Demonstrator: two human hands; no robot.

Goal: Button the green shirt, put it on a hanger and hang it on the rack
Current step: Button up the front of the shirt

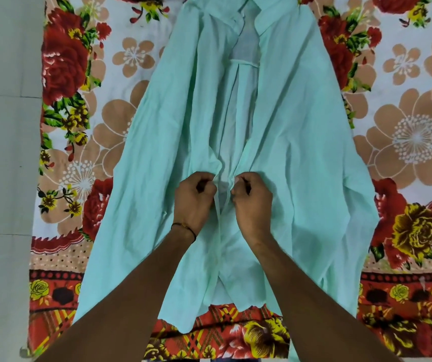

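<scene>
- Fingers [211, 188] of both hands curl tight, left hand [194, 202] and right hand [252, 202] each pinching a front edge of the green shirt [301, 152].
- Shirt lies open on the floral bedsheet [105, 126], collar far end.

**Open green shirt [301, 152] lying face-up**

The green shirt, pale and wrinkled, is lying spread out on a floral bedspread [405, 131], with its collar [272, 24] at the far end and its hem nearest. Its front is gaping open down the middle, the two edges meeting at mid-height.
</scene>
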